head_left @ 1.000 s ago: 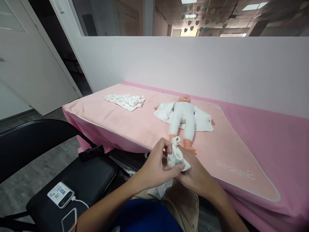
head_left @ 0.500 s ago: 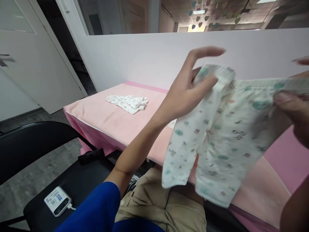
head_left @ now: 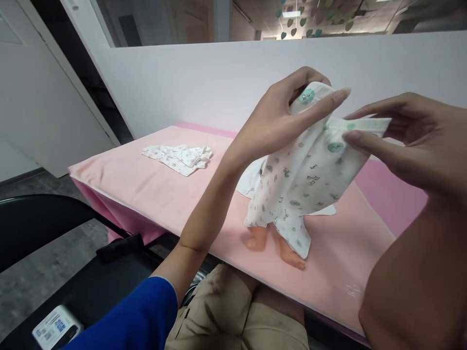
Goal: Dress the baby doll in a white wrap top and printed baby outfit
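Small white baby pants (head_left: 310, 170) with green spots and tiny prints hang from both hands over the table. My left hand (head_left: 292, 112) pinches the waistband at its left end, fingers behind and thumb in front. My right hand (head_left: 408, 136) grips the waistband's right part between thumb and fingers. Below the pants two doll feet (head_left: 292, 255) show on the pink cloth; the rest of the doll is hidden behind the pants. A white cloth edge (head_left: 250, 180) peeks out beside the pants.
A folded printed white garment (head_left: 178, 158) lies on the pink-covered table (head_left: 146, 184), left of my arm. A black chair (head_left: 69, 287) stands at the left with a white device (head_left: 56, 328) on it. Behind the table rises a white wall (head_left: 189, 87) under a window.
Both hands have drawn closer together and the pants have moved left and up, bunching at the waist. The doll's feet now show beneath them. My view has shifted slightly right.
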Demonstrator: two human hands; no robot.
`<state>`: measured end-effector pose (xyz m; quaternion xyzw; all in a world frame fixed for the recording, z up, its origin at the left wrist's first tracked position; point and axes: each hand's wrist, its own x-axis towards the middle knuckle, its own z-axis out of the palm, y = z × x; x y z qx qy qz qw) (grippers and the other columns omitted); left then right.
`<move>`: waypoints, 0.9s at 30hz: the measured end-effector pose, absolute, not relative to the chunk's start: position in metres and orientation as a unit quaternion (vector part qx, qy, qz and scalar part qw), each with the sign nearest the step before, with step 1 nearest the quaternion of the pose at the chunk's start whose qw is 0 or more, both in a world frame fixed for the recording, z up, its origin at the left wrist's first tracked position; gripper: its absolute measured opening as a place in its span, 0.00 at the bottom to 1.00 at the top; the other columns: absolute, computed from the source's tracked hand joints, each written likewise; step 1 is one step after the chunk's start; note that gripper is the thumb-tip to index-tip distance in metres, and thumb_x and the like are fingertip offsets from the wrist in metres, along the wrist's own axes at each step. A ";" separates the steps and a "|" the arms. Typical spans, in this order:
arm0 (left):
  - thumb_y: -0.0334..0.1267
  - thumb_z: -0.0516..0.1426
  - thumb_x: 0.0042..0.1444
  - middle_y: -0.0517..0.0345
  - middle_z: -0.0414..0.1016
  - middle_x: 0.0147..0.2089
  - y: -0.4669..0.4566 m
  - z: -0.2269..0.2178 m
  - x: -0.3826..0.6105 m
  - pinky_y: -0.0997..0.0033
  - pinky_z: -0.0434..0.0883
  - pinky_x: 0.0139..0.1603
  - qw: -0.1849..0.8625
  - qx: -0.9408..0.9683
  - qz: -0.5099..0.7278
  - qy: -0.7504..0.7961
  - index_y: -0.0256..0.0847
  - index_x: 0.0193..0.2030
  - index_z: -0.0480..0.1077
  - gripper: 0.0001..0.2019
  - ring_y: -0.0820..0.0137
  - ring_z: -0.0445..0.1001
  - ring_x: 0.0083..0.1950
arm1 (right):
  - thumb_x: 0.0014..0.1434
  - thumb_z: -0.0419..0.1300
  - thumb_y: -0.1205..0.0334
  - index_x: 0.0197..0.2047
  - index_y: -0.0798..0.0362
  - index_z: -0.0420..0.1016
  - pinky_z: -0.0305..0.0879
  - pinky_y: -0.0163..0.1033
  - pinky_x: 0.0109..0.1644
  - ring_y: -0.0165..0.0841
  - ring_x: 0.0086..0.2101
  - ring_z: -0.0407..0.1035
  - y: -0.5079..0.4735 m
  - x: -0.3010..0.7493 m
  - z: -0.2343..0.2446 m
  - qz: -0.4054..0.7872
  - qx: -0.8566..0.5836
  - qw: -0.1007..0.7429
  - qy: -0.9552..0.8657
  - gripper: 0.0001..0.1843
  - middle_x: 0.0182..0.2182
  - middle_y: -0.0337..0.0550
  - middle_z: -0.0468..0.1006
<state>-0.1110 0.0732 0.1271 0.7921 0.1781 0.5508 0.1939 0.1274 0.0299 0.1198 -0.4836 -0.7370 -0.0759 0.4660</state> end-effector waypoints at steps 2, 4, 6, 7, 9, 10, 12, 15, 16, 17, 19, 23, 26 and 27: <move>0.45 0.51 0.76 0.54 0.73 0.46 0.077 0.126 -0.108 0.61 0.70 0.61 0.210 0.800 0.532 0.181 0.32 0.48 0.71 0.16 0.64 0.77 0.56 | 0.62 0.68 0.52 0.59 0.58 0.80 0.64 0.46 0.44 0.27 0.42 0.73 0.036 0.134 0.118 -0.034 -0.455 0.464 -0.759 0.25 0.46 0.40 0.84; 0.48 0.44 0.78 0.53 0.72 0.47 0.083 0.124 -0.103 0.57 0.68 0.63 0.225 0.795 0.529 0.195 0.32 0.51 0.69 0.21 0.62 0.74 0.60 | 0.64 0.67 0.54 0.58 0.61 0.79 0.65 0.46 0.45 0.28 0.44 0.74 0.042 0.142 0.117 -0.012 -0.411 0.493 -0.767 0.24 0.46 0.43 0.83; 0.52 0.46 0.78 0.53 0.71 0.51 0.090 0.121 -0.100 0.57 0.68 0.64 0.229 0.786 0.544 0.183 0.35 0.52 0.68 0.21 0.61 0.72 0.63 | 0.65 0.66 0.55 0.56 0.60 0.79 0.65 0.47 0.48 0.31 0.50 0.74 0.046 0.146 0.115 -0.022 -0.371 0.514 -0.773 0.21 0.50 0.46 0.82; 0.54 0.50 0.76 0.52 0.71 0.53 0.094 0.119 -0.098 0.58 0.69 0.63 0.231 0.781 0.555 0.166 0.38 0.52 0.68 0.20 0.62 0.72 0.63 | 0.65 0.66 0.55 0.54 0.58 0.79 0.65 0.47 0.50 0.33 0.54 0.73 0.046 0.147 0.115 -0.028 -0.353 0.519 -0.778 0.19 0.53 0.47 0.81; 0.57 0.55 0.72 0.53 0.72 0.56 0.101 0.115 -0.095 0.60 0.72 0.60 0.243 0.768 0.579 0.126 0.43 0.51 0.69 0.18 0.62 0.73 0.61 | 0.66 0.66 0.51 0.48 0.57 0.78 0.64 0.46 0.54 0.34 0.58 0.72 0.045 0.145 0.115 -0.032 -0.309 0.554 -0.773 0.17 0.57 0.48 0.79; 0.58 0.56 0.71 0.54 0.72 0.55 0.104 0.113 -0.094 0.59 0.73 0.59 0.254 0.757 0.592 0.114 0.44 0.51 0.69 0.18 0.62 0.74 0.60 | 0.66 0.65 0.47 0.46 0.55 0.76 0.64 0.45 0.55 0.33 0.57 0.73 0.044 0.144 0.116 -0.024 -0.283 0.580 -0.764 0.18 0.56 0.48 0.79; 0.59 0.55 0.72 0.55 0.71 0.51 0.109 0.110 -0.091 0.59 0.74 0.57 0.280 0.727 0.614 0.124 0.44 0.51 0.70 0.19 0.60 0.76 0.60 | 0.63 0.63 0.36 0.42 0.50 0.69 0.66 0.42 0.49 0.30 0.47 0.75 0.043 0.143 0.117 0.019 -0.240 0.615 -0.751 0.24 0.48 0.44 0.80; 0.62 0.53 0.71 0.56 0.68 0.47 0.115 0.105 -0.088 0.58 0.74 0.55 0.319 0.690 0.627 0.173 0.41 0.53 0.69 0.23 0.57 0.77 0.60 | 0.59 0.63 0.30 0.40 0.46 0.63 0.60 0.35 0.36 0.24 0.32 0.65 0.043 0.146 0.116 0.080 -0.239 0.629 -0.736 0.28 0.37 0.34 0.72; 0.62 0.52 0.72 0.56 0.67 0.46 0.118 0.104 -0.087 0.57 0.74 0.55 0.329 0.684 0.626 0.178 0.41 0.53 0.68 0.25 0.57 0.78 0.60 | 0.61 0.64 0.33 0.41 0.47 0.64 0.57 0.35 0.34 0.22 0.30 0.61 0.043 0.148 0.114 0.087 -0.257 0.624 -0.732 0.26 0.35 0.31 0.70; 0.63 0.51 0.72 0.56 0.67 0.45 0.122 0.103 -0.085 0.58 0.74 0.54 0.337 0.681 0.627 0.173 0.40 0.54 0.68 0.25 0.57 0.78 0.59 | 0.63 0.65 0.36 0.42 0.49 0.67 0.54 0.35 0.34 0.21 0.29 0.60 0.043 0.150 0.113 0.091 -0.286 0.609 -0.734 0.24 0.34 0.30 0.69; 0.64 0.52 0.72 0.57 0.65 0.42 0.129 0.102 -0.084 0.61 0.75 0.50 0.348 0.683 0.629 0.133 0.43 0.52 0.66 0.24 0.61 0.78 0.55 | 0.65 0.67 0.41 0.44 0.52 0.75 0.55 0.34 0.34 0.22 0.30 0.65 0.042 0.152 0.110 0.118 -0.351 0.523 -0.768 0.21 0.33 0.32 0.73; 0.65 0.59 0.66 0.58 0.65 0.36 0.143 0.101 -0.082 0.68 0.76 0.39 0.358 0.686 0.631 0.061 0.48 0.44 0.64 0.22 0.64 0.75 0.45 | 0.60 0.73 0.44 0.37 0.49 0.81 0.66 0.37 0.33 0.36 0.33 0.73 0.041 0.147 0.108 0.201 -0.359 0.395 -0.821 0.17 0.34 0.39 0.80; 0.63 0.55 0.70 0.58 0.64 0.36 0.147 0.100 -0.087 0.68 0.75 0.39 0.333 0.712 0.611 0.091 0.44 0.44 0.65 0.22 0.66 0.77 0.45 | 0.61 0.73 0.47 0.29 0.49 0.76 0.62 0.37 0.31 0.32 0.28 0.68 0.041 0.140 0.107 0.189 -0.293 0.526 -0.776 0.17 0.28 0.37 0.75; 0.62 0.54 0.71 0.59 0.64 0.36 0.147 0.099 -0.089 0.69 0.74 0.40 0.326 0.732 0.590 0.100 0.43 0.44 0.66 0.22 0.67 0.78 0.45 | 0.61 0.72 0.47 0.28 0.49 0.73 0.60 0.36 0.30 0.31 0.27 0.66 0.042 0.138 0.106 0.182 -0.275 0.569 -0.753 0.19 0.28 0.36 0.73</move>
